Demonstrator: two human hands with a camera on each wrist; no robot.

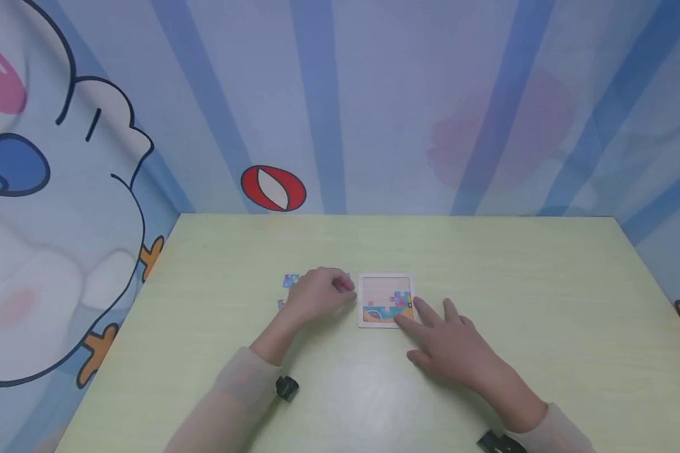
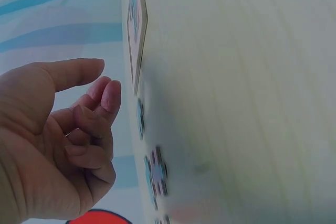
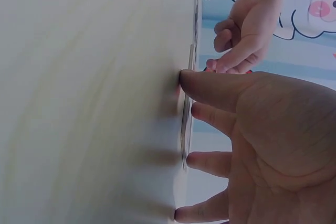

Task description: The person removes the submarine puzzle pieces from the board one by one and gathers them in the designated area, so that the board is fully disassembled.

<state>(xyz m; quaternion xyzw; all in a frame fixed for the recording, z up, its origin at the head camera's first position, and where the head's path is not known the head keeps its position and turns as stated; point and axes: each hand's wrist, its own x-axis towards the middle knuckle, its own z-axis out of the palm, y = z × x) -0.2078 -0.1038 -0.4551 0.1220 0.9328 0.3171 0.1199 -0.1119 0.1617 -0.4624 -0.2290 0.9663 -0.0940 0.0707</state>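
Observation:
A square jigsaw tray [image 1: 386,275] with a white border lies on the table, partly filled along its bottom and right side. My right hand [image 1: 450,346] has its fingers spread, the index fingertip on the tray's lower right and another fingertip at its right edge. In the right wrist view, the thumb [image 3: 210,83] reaches down to the table beside the tray. My left hand [image 1: 321,294] hovers just left of the tray with loosely bent fingers. The left wrist view shows a gap between its thumb and fingertips, with no piece there. Loose jigsaw pieces [image 1: 291,280] lie partly hidden behind this hand.
The pale yellow table [image 1: 515,270] meets a cartoon-printed blue cloth wall [image 1: 374,126] at the back. A black wrist strap [image 1: 286,388] shows at the left sleeve and another black strap [image 1: 500,442] at the right. Several loose pieces [image 2: 156,174] stand in a line by the tray in the left wrist view.

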